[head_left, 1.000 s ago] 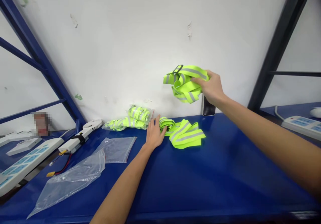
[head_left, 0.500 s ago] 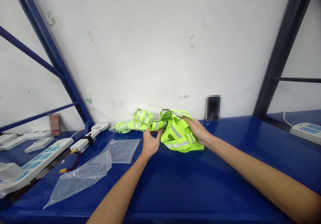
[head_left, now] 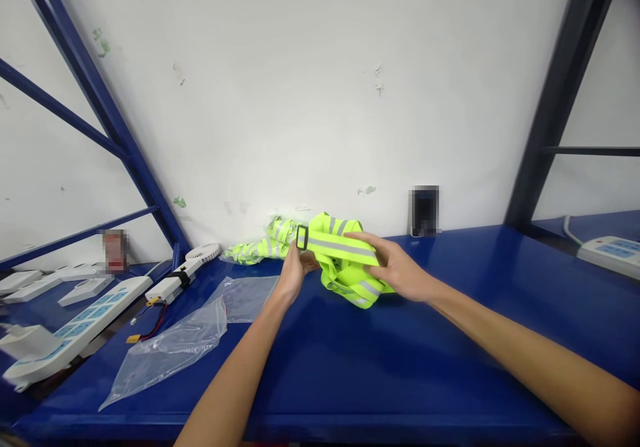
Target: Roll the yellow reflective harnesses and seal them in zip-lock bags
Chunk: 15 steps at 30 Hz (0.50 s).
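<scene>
- A second earlier, the right hand (head_left: 403, 272) held a loose bundle up before the white wall (head_left: 320, 100); by this moment it had come down to the blue metal tabletop (head_left: 425, 373).
- Its thumb and fingers were clamped on the right end of a neon-yellow fabric strap with a grey reflective stripe (head_left: 340, 247).
- That length ran nearly flat towards the left hand (head_left: 293, 275), with a black rectangular buckle (head_left: 302, 237) at its left end.
- The left fingers curled behind the buckle, largely hidden; whether they gripped it, I cannot tell.
- Below and behind lay a crumpled neon-yellow pile (head_left: 357, 288), near the tabletop's back edge.
- The change suggested handling had passed from carrying to sorting out one buckled end.
- Two clear plastic bags (head_left: 173, 343) stayed flat at left.
</scene>
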Each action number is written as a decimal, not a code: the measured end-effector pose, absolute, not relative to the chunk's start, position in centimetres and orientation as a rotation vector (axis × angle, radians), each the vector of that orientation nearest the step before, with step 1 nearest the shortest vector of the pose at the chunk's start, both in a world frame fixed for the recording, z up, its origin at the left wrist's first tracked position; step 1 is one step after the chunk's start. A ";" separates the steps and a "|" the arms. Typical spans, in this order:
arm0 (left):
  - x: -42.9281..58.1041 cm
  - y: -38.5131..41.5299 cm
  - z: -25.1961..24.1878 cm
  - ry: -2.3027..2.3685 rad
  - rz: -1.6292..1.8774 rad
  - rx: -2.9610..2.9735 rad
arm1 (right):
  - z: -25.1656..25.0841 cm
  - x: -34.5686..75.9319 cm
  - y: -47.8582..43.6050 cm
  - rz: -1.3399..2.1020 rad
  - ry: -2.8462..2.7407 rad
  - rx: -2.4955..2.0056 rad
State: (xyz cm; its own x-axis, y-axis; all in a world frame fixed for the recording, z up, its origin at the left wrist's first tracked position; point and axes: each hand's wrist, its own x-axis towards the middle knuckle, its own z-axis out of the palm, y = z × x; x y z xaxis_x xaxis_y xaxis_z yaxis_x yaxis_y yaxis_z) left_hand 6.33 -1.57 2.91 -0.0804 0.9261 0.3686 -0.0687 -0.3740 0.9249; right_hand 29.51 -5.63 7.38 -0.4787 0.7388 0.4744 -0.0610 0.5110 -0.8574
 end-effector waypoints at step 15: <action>5.9 -2.5 4.6 0.748 1.772 1.226 | 6.4 28.6 -5.5 1.463 -1.304 -0.527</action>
